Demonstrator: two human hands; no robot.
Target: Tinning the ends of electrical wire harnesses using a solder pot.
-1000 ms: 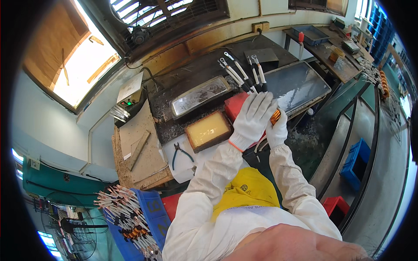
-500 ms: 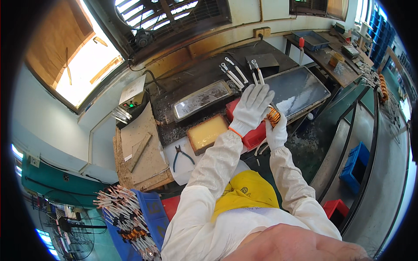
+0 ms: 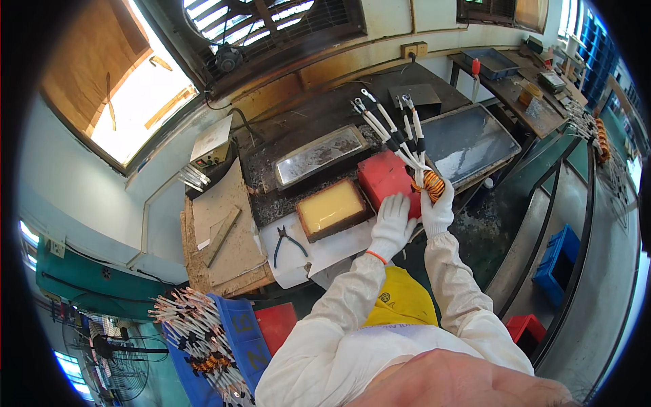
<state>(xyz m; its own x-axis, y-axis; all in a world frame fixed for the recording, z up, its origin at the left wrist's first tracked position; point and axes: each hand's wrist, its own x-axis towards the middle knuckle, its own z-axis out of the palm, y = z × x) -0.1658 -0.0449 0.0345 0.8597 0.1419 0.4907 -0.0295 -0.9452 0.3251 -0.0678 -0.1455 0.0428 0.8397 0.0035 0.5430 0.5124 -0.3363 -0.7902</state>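
Centrally, 2 metal trays, 1 red block, 1 yellow-filled tray. L. hand: fingers spread flat, touching red block's edge. R. hand: closed around 1 copper coil, leads up, just beside block.

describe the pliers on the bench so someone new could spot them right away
Start at the dark workbench under the window. On the white sheet at its near edge, left of the yellow-filled tray, lie the pliers: dark handles splayed open, the only hand tool there.

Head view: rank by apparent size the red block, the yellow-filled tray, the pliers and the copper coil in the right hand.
1. yellow-filled tray and red block, too alike to rank
2. pliers
3. copper coil, partly hidden by the right hand
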